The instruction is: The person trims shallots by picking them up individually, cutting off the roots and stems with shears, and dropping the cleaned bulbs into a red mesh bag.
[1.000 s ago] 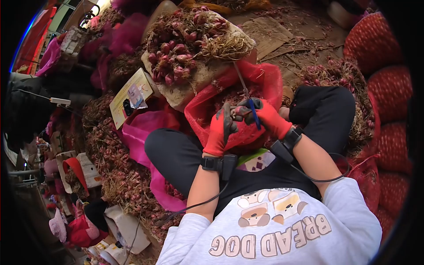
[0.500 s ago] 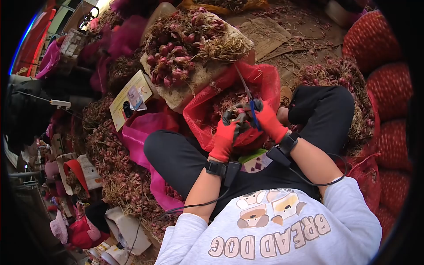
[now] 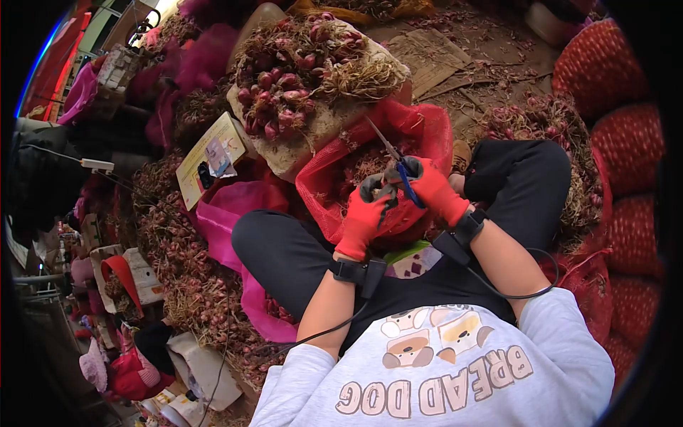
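My right hand [image 3: 431,186], in a red glove with dark grey fingertips, is closed around the blue handles of a pair of scissors [image 3: 408,183]. The blades point away from me, up and to the left, over a red mesh bag [image 3: 320,183]. Close beside it, my left hand [image 3: 368,208] wears a matching glove, with its fingers curled together; what they hold is too small and hidden to name. Shallots with dry tops and trimmings [image 3: 354,165] lie inside the bag, between my crossed legs.
Beyond the bag, a bunch of shallots [image 3: 284,92] rests on a pale block [image 3: 313,135]. More shallots [image 3: 192,277] spread along the left, and a heap [image 3: 548,121] lies right. Full red mesh sacks [image 3: 626,146] line the right edge. A person in red [image 3: 131,370] is at lower left.
My hands have drawn slightly apart. The scissors' blades have tilted further to the left, and the reddish bulb seen between my fingers earlier no longer shows clearly.
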A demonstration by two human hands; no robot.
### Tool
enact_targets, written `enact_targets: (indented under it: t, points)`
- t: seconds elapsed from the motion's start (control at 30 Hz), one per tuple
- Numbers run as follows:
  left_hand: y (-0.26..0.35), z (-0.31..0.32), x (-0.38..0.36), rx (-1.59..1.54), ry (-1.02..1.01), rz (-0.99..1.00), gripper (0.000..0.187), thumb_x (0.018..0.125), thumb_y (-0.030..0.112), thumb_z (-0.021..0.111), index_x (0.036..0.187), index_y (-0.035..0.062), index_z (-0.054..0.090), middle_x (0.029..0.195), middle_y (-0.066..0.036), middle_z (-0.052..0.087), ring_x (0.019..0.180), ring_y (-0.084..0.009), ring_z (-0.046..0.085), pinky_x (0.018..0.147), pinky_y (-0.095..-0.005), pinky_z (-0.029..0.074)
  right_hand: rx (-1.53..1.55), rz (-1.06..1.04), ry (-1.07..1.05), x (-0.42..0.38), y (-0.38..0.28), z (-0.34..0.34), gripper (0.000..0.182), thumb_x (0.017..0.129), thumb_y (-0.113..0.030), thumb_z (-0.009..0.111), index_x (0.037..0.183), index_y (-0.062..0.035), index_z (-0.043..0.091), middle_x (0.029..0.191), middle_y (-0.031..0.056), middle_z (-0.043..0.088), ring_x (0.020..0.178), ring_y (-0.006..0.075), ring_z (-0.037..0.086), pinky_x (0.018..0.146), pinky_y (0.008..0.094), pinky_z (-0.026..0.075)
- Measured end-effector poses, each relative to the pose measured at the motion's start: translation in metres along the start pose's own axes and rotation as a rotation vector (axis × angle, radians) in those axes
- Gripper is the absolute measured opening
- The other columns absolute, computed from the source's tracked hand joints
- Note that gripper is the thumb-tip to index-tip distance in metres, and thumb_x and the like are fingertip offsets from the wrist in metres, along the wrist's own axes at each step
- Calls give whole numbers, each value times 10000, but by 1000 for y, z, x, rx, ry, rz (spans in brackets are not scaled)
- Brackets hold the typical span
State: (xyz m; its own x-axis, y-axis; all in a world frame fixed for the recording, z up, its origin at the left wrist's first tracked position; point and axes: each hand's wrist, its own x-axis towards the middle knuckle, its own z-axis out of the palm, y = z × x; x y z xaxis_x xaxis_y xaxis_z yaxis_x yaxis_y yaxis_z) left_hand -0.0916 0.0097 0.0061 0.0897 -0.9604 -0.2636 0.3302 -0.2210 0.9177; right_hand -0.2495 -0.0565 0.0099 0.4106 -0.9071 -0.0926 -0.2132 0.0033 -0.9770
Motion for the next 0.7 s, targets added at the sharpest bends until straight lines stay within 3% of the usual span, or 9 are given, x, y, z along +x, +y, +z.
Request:
enact_targets:
  t: [0.07, 0.17, 0.27, 0.37, 0.47, 0.57, 0.7]
  points:
    - [-8, -2, 0, -17, -65, 19, 235, 828, -2, 604, 1063, -17, 596, 947, -60, 638, 814, -107, 597, 744, -237, 491, 219, 130, -131, -4, -25, -6, 185, 820, -127, 651, 962, -12, 616, 839, 57, 653, 742, 99, 603, 668, 257, 480]
    - [-33, -20, 18, -41, 35, -166, 241, 819, -4, 603, 1060, -16, 594, 955, -51, 634, 830, -104, 593, 774, -240, 485, 499, 120, -165, 3, 2, -3, 162, 821, -129, 649, 924, -9, 612, 822, 46, 651, 702, 103, 601, 624, 266, 482]
    - [-4, 4, 0, -1, 81, -94, 222, 833, 6, 585, 1052, -15, 604, 981, -59, 636, 851, -112, 595, 804, -245, 476, 12, -6, -12, -2, -12, -4, 149, 817, -128, 650, 888, -7, 600, 777, 37, 637, 677, 123, 609, 585, 274, 487]
    - [-18, -11, 2, 23, -11, 33, 252, 878, 69, 557, 1117, -14, 566, 995, -82, 638, 887, -147, 613, 820, -260, 483, -286, -274, 220, 2, 3, 9, 96, 816, -114, 622, 867, -32, 612, 711, 34, 633, 582, 136, 586, 525, 270, 462]
    - [-1, -13, -3, -436, -204, -154, 325, 907, 151, 539, 1191, -2, 509, 986, -94, 642, 930, -186, 623, 844, -278, 490, 608, 284, -53, 0, -2, 0, 78, 816, -111, 617, 872, -59, 603, 667, 35, 600, 516, 133, 564, 458, 249, 434]
    - [-31, -46, 13, -461, -375, -170, 400, 915, 227, 535, 1246, 17, 455, 1053, -95, 617, 986, -203, 612, 896, -314, 485, 475, 213, -48, -1, -12, -3, 70, 827, -101, 604, 882, -59, 596, 640, 26, 576, 466, 118, 532, 422, 235, 412]
    - [12, -21, 3, -656, -138, -165, 272, 938, 220, 515, 1139, 37, 524, 990, -69, 618, 914, -204, 631, 785, -300, 536, 505, 324, -19, 4, 10, -5, 145, 839, -89, 612, 975, -41, 609, 680, 31, 598, 484, 105, 531, 435, 221, 415]
